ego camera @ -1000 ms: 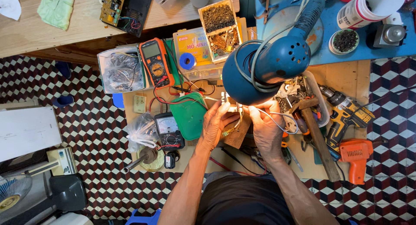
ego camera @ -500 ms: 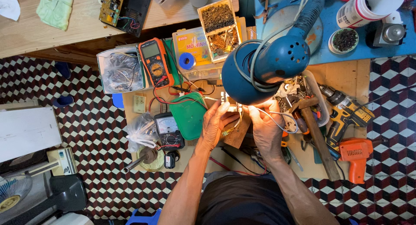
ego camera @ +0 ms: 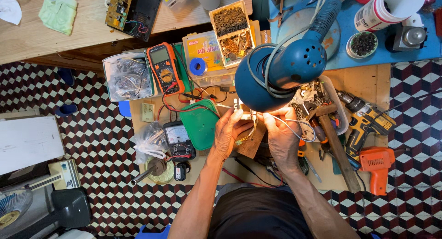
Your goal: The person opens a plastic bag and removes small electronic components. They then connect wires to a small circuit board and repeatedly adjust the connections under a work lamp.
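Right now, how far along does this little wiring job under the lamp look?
Midway, I'd guess. Set up: the blue lamp lights the spot and an orange multimeter lies out with leads attached. In hand: the left hand and right hand pinch a small white part with thin wires over a wooden block. Left: its wires hang loose, so it looks unfinished.

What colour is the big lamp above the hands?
Blue: the lamp has a blue shade, seen clearly in the head view.
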